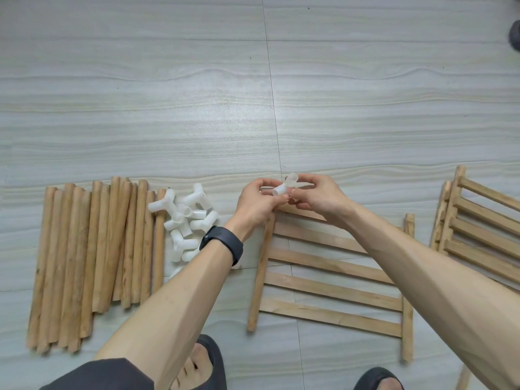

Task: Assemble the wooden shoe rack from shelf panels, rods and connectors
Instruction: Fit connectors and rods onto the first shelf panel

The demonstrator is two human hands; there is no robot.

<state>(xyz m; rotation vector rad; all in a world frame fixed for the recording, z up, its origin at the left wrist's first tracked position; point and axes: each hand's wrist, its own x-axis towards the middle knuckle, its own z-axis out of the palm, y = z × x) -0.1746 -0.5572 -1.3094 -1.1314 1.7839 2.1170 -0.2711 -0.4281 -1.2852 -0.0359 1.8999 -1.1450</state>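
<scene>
Centre frame, both hands pinch one white plastic three-way connector [284,187], left hand [257,202] and right hand [318,198]; best squared to the slatted wooden shelf panel [332,291] corner below before pressing on.

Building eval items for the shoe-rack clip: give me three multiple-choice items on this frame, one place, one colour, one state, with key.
1. Where does the pile of white plastic tube connectors lie? A. between the round wooden rods and the slatted wooden shelf panel; B. on that panel; C. left of the rods.
2. What colour is the wristband on the left wrist? A. white; B. black; C. red.
3. The single white connector off the pile is: A. lying on the floor; B. pushed onto a rod; C. pinched between the left hand and right hand.
Key: A, the pile sits in the gap between them; B, the band is black; C, fingers of both hands grip it above the panel's corner.
</scene>
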